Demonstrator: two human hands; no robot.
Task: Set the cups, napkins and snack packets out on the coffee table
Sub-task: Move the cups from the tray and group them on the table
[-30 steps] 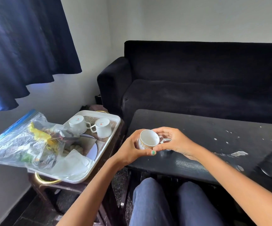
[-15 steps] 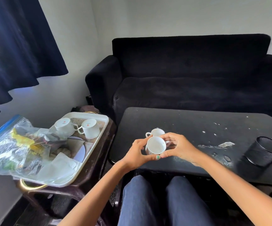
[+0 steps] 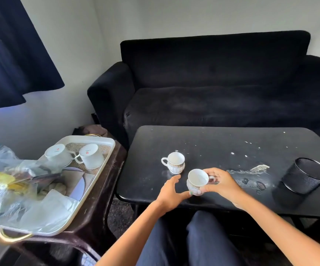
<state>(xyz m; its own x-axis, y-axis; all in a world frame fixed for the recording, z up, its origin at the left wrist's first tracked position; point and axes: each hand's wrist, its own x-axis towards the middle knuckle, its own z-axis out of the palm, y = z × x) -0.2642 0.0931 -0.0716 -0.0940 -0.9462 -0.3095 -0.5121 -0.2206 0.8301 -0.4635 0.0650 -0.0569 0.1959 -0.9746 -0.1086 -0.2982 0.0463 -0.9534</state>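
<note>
Since the earlier frame the cup [image 3: 196, 181] has come down toward the worktop [image 3: 222, 146], near a second cup [image 3: 174, 162]. The right hand [image 3: 221, 182] pinches its handle; the left hand [image 3: 171, 191] is spread loose, thumb touching its base. Light, brittle china: hold the handle.

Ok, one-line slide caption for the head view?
Right hand holds a cup low over the coffee table; left hand alongside.
</note>
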